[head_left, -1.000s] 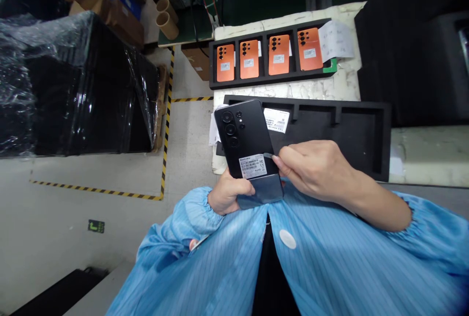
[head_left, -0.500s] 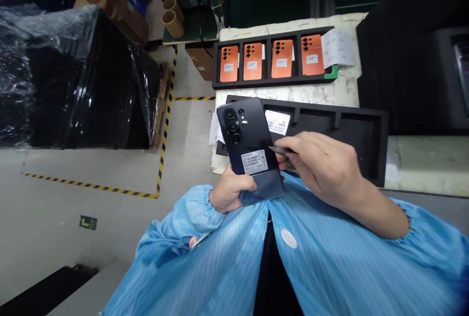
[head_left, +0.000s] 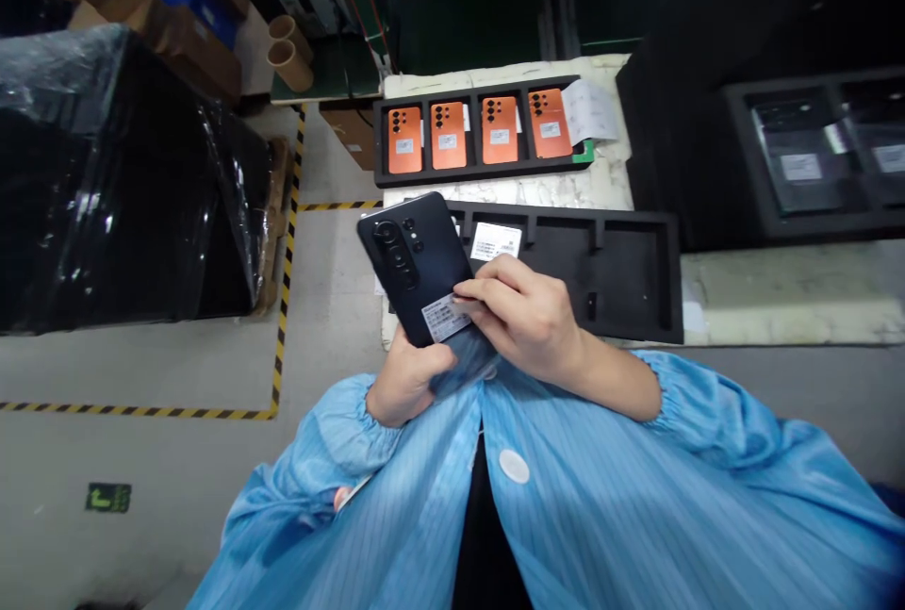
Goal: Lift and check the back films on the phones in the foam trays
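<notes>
My left hand is closed around the lower end of a dark smartphone, its back and round camera lenses facing up. The phone is tilted and held above the tray's left end. A white printed label sits on its lower back, over a glossy, film-like area. My right hand is closed in a pinch, with fingertips at the label's upper right corner. The thin pointed metal tool in this hand is almost wholly hidden by the fingers. Behind the hands lies a black compartment tray holding a white label card.
Further back, a black tray holds several orange phones and a paper sheet. At right, another black tray holds dark phones. Film-wrapped black stacks stand left on a pallet, near striped floor tape.
My right hand has moved from the phone's right edge onto the label's corner. The phone is tilted further. The view has shifted right, bringing more of the right tray into sight.
</notes>
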`<action>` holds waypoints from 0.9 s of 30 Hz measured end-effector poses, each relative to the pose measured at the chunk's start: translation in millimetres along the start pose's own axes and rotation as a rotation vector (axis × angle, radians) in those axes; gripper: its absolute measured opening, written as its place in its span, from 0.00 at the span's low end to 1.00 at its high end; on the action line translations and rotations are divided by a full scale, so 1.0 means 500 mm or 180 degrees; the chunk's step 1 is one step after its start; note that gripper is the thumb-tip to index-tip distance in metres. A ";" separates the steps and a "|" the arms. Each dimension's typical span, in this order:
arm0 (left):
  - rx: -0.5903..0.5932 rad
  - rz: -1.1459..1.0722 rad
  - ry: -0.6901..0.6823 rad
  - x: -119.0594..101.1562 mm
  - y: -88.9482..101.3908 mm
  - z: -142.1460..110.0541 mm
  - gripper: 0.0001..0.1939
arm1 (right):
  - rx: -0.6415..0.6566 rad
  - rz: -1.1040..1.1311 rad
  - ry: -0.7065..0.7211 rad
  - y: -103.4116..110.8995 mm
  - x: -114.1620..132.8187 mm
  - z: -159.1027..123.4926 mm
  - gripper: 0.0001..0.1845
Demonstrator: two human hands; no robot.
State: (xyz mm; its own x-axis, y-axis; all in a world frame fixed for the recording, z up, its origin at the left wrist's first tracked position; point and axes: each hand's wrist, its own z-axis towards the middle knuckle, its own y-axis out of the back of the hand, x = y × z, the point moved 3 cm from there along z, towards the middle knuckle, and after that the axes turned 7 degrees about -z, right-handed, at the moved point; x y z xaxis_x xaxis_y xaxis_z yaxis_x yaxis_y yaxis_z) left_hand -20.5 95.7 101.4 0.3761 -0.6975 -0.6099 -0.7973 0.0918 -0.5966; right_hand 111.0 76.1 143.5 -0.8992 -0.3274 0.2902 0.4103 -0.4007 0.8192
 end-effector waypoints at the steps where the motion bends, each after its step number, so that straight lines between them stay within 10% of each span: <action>1: -0.0035 0.0019 -0.0014 -0.001 0.000 0.000 0.21 | 0.0032 0.0023 -0.0049 -0.002 0.000 0.001 0.10; 14: -0.0010 -0.0164 0.0006 0.006 -0.005 0.016 0.14 | 0.0952 0.0527 -0.0386 -0.004 0.004 0.006 0.06; 27: -0.0034 -0.0266 -0.0145 0.010 0.001 0.024 0.16 | 0.0321 -0.0385 0.0189 -0.009 0.008 0.006 0.07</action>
State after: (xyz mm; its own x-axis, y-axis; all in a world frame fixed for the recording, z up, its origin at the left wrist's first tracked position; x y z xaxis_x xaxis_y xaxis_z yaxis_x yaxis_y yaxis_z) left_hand -13.2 100.8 91.7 0.4625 -0.6693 -0.5815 -0.7671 0.0269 -0.6410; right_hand 105.3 79.1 142.3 -0.9293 -0.3333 0.1592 0.2796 -0.3532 0.8928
